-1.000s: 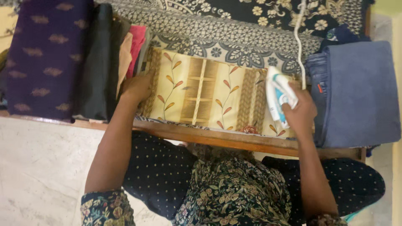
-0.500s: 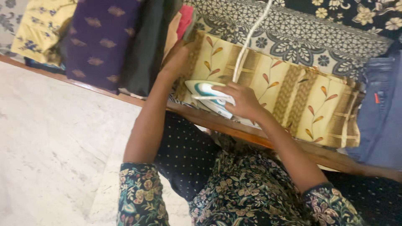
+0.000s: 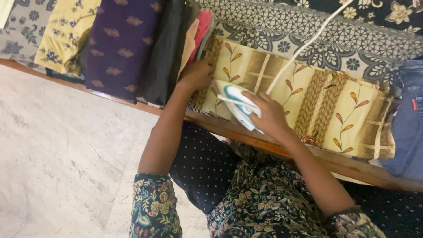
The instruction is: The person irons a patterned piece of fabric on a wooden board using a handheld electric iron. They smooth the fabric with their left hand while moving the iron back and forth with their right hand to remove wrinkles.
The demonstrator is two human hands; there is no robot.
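Iron, white and teal, sits on the yellow leaf-print cloth at the desk's near edge, nose toward ten o'clock, long axis ten to four. Right hand is closed round its handle, the proper hold; it looks rigid and fairly weighty. Left hand lies flat, pinning the soft cloth beside stacked clothes. Cord trails toward one o'clock.

— Support? A wooden-edged bed covered by a dark floral spread.

— Lying on it? A cream leaf-patterned cloth, a stack of folded clothes at one end, blue jeans at the other.
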